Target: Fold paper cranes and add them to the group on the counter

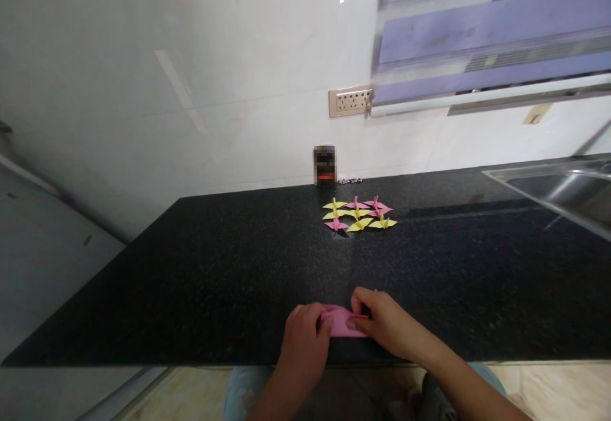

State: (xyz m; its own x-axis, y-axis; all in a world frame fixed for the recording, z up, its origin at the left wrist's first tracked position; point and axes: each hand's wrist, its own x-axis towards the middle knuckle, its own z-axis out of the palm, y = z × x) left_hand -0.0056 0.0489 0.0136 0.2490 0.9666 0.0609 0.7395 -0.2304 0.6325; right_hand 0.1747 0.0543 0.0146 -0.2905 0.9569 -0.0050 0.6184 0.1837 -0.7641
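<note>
A folded pink sheet of paper lies flat near the front edge of the black stone counter. My left hand presses on its left end with the fingers curled over it. My right hand pinches its right end from above. Farther back on the counter stands a group of several folded paper cranes, some yellow and some pink, set in rows.
A small dark object stands against the white wall behind the cranes. A socket strip is set into the wall. A steel sink lies at the right, under a window blind.
</note>
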